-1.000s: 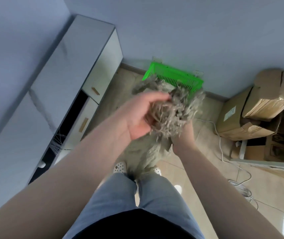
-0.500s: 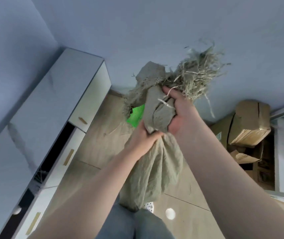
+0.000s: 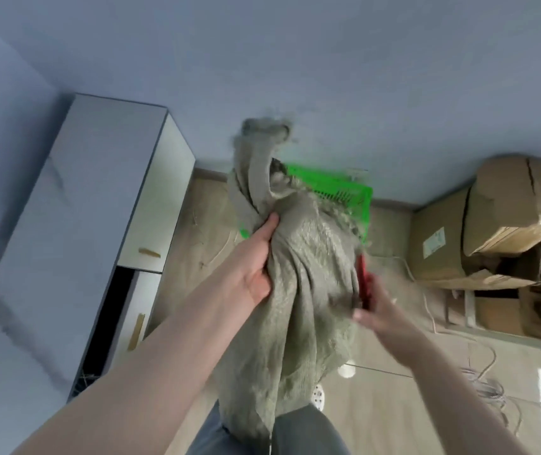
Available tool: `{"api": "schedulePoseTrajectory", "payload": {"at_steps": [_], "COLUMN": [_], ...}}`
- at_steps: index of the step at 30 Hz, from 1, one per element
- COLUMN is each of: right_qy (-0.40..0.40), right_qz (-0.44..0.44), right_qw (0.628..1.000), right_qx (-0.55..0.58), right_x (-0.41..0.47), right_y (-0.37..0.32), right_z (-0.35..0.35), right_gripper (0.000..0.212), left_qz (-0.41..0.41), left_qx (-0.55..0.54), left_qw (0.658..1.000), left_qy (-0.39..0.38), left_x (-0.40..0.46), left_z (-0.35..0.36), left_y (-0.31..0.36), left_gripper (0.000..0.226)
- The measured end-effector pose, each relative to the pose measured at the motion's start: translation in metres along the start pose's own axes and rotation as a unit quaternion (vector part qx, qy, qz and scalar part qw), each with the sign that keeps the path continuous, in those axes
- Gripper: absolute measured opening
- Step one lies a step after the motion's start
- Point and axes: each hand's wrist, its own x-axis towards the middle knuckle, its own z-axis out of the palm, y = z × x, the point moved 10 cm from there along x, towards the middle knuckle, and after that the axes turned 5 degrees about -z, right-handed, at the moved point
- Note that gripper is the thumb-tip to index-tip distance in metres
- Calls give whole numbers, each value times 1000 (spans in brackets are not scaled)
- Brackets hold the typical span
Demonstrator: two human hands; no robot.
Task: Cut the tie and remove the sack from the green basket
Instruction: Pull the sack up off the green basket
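coarse matt woven sack (image 3: pixel 305 274), bright glossy plastic green basket (image 3: pixel 344 188), matt brown cardboard boxes (image 3: pixel 492 221), smooth white cabinet (image 3: pixel 98 178), wood-look floor (image 3: pixel 394 405)

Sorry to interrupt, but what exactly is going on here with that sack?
A person is standing and holding a grey-green woven sack up in front of them. The left hand grips the cloth near its gathered top, while the right hand is at the sack's right side holding something red, too blurred to identify. The green basket sits on the floor behind, by the wall; how much of the sack has cleared it is hidden. Cardboard boxes are stacked to the right.
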Motion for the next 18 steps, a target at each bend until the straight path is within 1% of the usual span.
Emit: {"api": "schedulePoseTrajectory", "payload": {"at_steps": [1,2,3,4,5,6,7,8,10,12,14,16,18], "right_qy": [-13,-1,42,107,174,222,246,252,220,189,190,219,245], "right_qz": [0,-8,-14,-17,-16,-18,-11,6,59,102,115,106,86], "right_qw": [999,997,994,986,974,961,951,944,935,924,908,893,885], "right_qx": [38,78,103,126,145,165,186,213,272,316,356,380,386], "right_x": [0,7,15,25,30,32,31,29,20,9,2,4,12], "right_y": [2,1,6,12,14,15,14,17,30,42,43,35,22], "right_z": [27,48,62,68,69,68,71,76,95,111,114,102,86], "right_gripper": [98,102,99,89,75,60,49,42,38,33,28,23,21], "left_qz": [-15,-29,-40,-46,-47,-43,-37,-31,-23,-30,-48,-62,-53], "left_qx": [-4,-9,-16,-26,-36,-47,-55,-54,-33,4,24,30,29], "left_qw": [1000,1000,999,998,998,997,996,996,994,990,986,988,990], "left_qy": [2,8,12,18,29,44,56,67,98,138,158,141,131], "left_x": [4,8,18,30,42,52,63,71,82,87,89,90,93], "left_z": [6,10,13,13,12,8,1,-7,-28,-55,-76,-80,-78], "left_y": [-2,-7,-12,-15,-17,-15,-11,-5,8,14,11,9,15], "left_gripper": [33,38,42,47,52,55,57,54,36,29,29,33,36]}}
